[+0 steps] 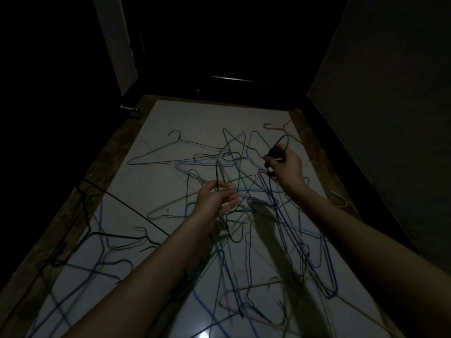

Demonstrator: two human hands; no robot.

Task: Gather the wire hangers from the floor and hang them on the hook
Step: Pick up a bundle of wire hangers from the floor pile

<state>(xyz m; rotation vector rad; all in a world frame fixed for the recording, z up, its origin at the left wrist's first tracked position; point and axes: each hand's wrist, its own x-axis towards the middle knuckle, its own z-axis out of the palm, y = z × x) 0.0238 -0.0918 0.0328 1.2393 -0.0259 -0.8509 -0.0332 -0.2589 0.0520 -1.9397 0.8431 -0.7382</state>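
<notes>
Tangled wire hangers across floor, doorway beyond, wall at right.

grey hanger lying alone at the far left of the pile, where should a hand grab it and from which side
Probably at the neck just below the hook of the grey wire hanger, coming from above on its far-left side. It lies flat on the white floor tile, its hook end is clear of the tangled pile, while its right shoulder runs into other wires.

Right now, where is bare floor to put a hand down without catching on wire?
Bare tile lies left of the left hand, below the lone dark hanger. More lies beyond the pile, toward the doorway. It is crowded between and beneath both hands, where the hangers tangle.
</notes>
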